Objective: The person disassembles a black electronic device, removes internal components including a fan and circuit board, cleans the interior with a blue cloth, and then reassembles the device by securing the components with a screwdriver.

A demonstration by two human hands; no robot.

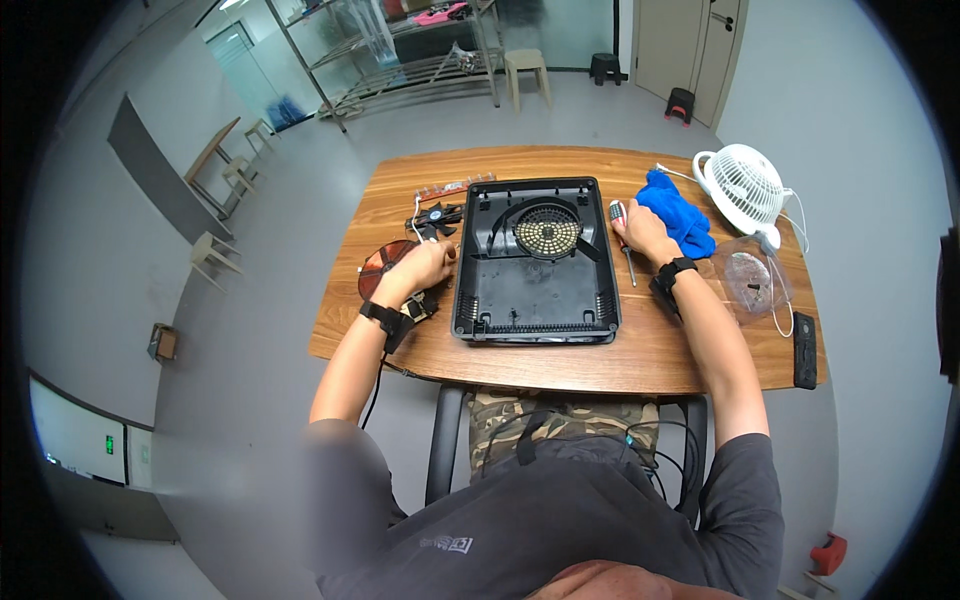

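Observation:
A black plastic housing (535, 290), shallow and tray-like with a round grille, lies open side up in front of me. My right hand (648, 236) is closed on a screwdriver (619, 214) with a red and pale handle; its shaft points toward me, just right of the housing. My left hand (430, 264) has its fingers curled together at the housing's left side; what they hold, if anything, is hidden. Near it are a copper-red coil disc (377, 272), partly behind the hand, and a small black fan (437, 217) with a white wire.
A red circuit board strip (443, 189) lies at the far left of the wooden table (540, 372). To the right are a blue cloth (678, 215), a white fan with a round cage (745, 185), a clear plastic part (748, 280) and a black oblong piece (804, 350).

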